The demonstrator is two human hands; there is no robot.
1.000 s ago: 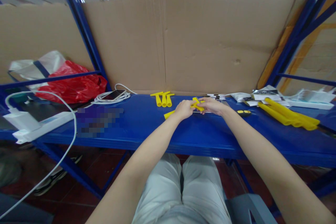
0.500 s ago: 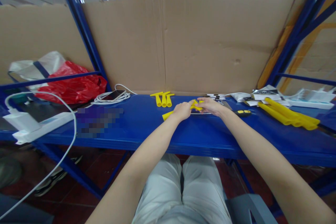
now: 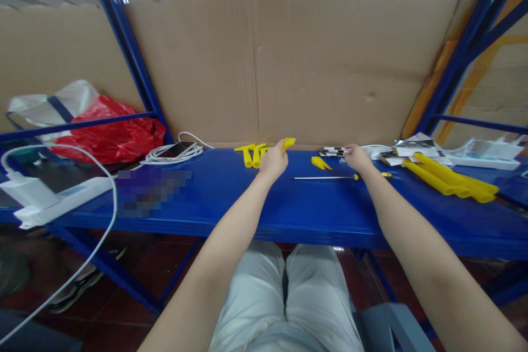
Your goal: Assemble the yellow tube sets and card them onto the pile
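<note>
My left hand point(image 3: 274, 160) is closed around a yellow tube-shaped part point(image 3: 289, 144), whose wider end sticks out above the fingers. Behind that hand lie several T-shaped yellow parts point(image 3: 247, 157), one partly covered by it. At the right, my right hand point(image 3: 358, 158) has its fingers bent down beside thin black-and-white sticks point(image 3: 332, 152) and tiny silvery bits point(image 3: 342, 160). What its fingertips pinch, if anything, is too small to make out. Between the hands are small yellow pieces point(image 3: 320, 163). A long screwdriver point(image 3: 324, 178) lies crosswise, its yellow-and-black handle partly under the right wrist.
Longer yellow tubes point(image 3: 451, 176) rest at the right by white packets point(image 3: 421, 146) and a power strip point(image 3: 487, 161). At the left are a coiled white cable point(image 3: 173, 155), a red bag point(image 3: 113, 129) and another power strip point(image 3: 61, 203). Cardboard point(image 3: 309, 66) stands behind the blue bench point(image 3: 231, 198).
My hands have moved apart. The left one went back and left with the yellow part, turning it upward; the right one moved right, letting go of it. Small yellow pieces now show on the bench.
</note>
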